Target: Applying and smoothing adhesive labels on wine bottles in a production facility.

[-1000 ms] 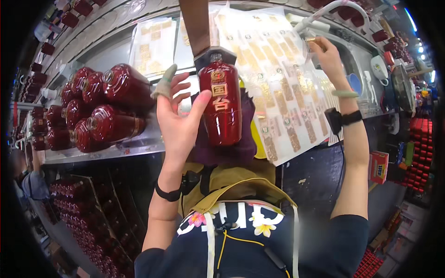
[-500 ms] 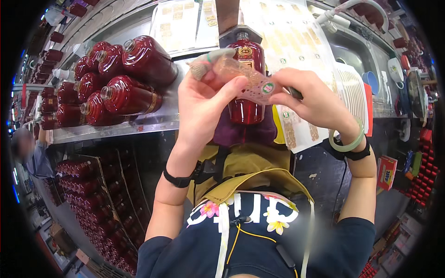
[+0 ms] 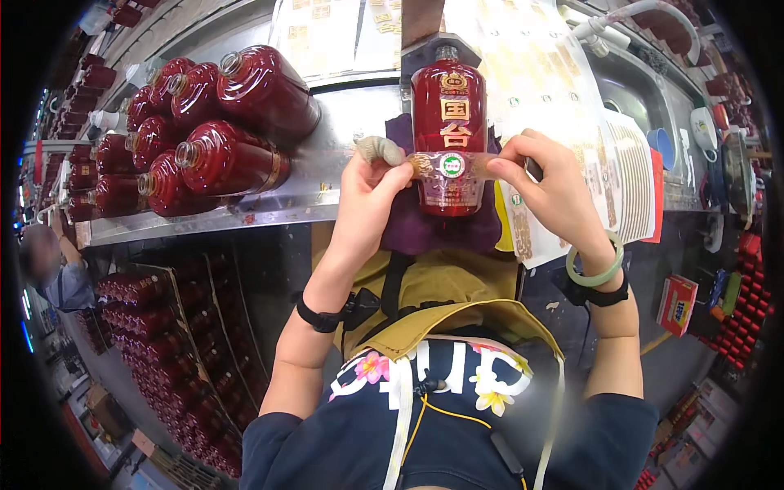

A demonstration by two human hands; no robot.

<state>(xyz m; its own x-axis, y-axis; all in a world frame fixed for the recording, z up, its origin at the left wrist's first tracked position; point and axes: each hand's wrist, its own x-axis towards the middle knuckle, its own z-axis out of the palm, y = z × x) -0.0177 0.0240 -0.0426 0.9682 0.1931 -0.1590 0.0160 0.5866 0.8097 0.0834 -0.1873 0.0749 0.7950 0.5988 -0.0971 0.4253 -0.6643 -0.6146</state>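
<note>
Far left: We see a co-worker [image 3: 69, 282] in a blue-grey top, small at the edge of our view.
Lower left: Ranks of dark-red bottles [image 3: 167, 351] fill the space beside us.
Metal counter [image 3: 331, 122]: A cluster of glossy red bottles [image 3: 265, 94] lies on its side, open necks angled to the left.
Left hand [image 3: 363, 200]: Our thumb and fingers pinch together on one end of a clear strip [image 3: 452, 166]; a pale cover [image 3: 380, 149] sheathes a fingertip.
Clear strip: It spans the gap between our hands, gold-flecked with a round green mark, across the lower half of a red bottle — whether it touches the glass, we cannot tell.
Centre bottle [image 3: 447, 90]: It lies face up before us, neck pointing away, on a purple cloth [image 3: 400, 224].
Right hand [image 3: 551, 175]: Our thumb and forefinger clamp the strip's other end — a dark object, mostly hidden, shows at the fingers. A pale green bangle [image 3: 590, 281] rings the wrist.
Right side: Gold-printed label sheets [image 3: 523, 98] lie beside the bottle, with a blue cup [image 3: 660, 140] beyond.
</note>
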